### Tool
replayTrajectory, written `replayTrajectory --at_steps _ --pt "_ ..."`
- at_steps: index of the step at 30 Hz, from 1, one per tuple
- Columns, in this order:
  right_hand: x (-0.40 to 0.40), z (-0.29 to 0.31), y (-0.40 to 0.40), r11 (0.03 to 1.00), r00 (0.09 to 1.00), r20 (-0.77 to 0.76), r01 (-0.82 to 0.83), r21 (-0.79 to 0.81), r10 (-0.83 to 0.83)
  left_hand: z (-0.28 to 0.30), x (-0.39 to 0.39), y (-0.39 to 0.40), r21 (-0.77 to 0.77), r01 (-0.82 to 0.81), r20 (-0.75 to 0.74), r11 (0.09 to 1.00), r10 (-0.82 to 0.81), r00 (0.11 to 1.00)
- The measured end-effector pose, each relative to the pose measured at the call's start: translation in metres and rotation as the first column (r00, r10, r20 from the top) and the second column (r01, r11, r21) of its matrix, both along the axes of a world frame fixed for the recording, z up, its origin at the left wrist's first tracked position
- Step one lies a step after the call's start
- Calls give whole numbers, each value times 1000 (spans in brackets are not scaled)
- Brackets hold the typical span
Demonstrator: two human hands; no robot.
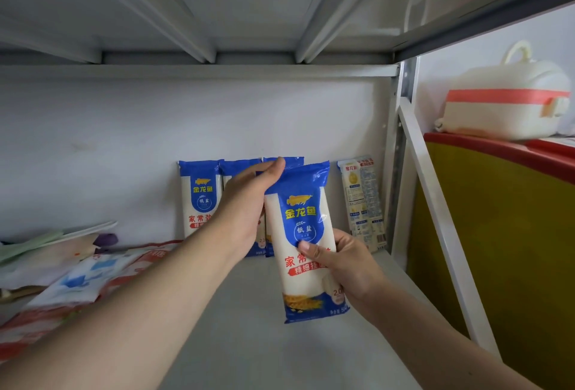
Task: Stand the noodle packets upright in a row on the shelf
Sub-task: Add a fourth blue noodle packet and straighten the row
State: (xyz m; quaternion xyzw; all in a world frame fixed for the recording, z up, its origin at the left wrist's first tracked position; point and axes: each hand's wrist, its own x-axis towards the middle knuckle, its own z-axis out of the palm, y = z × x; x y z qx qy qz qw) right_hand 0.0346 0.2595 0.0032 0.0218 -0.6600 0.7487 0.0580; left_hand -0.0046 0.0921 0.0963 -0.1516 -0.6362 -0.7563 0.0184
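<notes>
A blue and white noodle packet (303, 234) is held upright above the grey shelf (249, 312), in front of the row. My right hand (348, 268) grips its lower right side, thumb on the front. My left hand (249, 206) holds its upper left edge, fingers curled behind the blue top. Three matching packets stand against the back wall: one at the left (199, 196), and two more (239, 167) (292, 161) mostly hidden by my left hand and the held packet. Another packet (362, 203) stands at the right with its back label facing out.
Several flat bags (77, 284) lie piled on the shelf's left side. The shelf's white upright and diagonal brace (435, 209) bound the right. Beyond them a white and red appliance (504, 103) sits on a red and yellow cabinet (497, 218). Another shelf board is overhead.
</notes>
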Motion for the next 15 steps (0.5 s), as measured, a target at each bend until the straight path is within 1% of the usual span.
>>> replayTrajectory --at_steps 3,5,7,9,11,12,15 --pt "1 -4 -4 1000 1000 2 -23 -12 23 7 3 7 48 -41 -32 998 43 999" --pt "2 -6 -5 999 999 -5 -43 1 43 9 4 10 49 -86 -71 995 89 993" --pt "3 -8 -5 999 999 -6 -49 9 49 11 4 11 -24 -108 -161 994 103 982" --pt "4 -9 -4 999 999 -7 -38 -17 38 10 4 10 -123 -118 -234 985 87 968" --pt "4 -8 -1 999 1000 -3 -31 -39 31 5 2 8 -211 -171 -266 963 112 957" --pt "4 -7 -1 999 1000 -3 -29 -39 29 2 0 7 -226 -189 -268 956 126 955" --pt "4 -7 0 1000 1000 3 -22 0 22 -3 -3 7 -126 -190 -205 974 162 965"
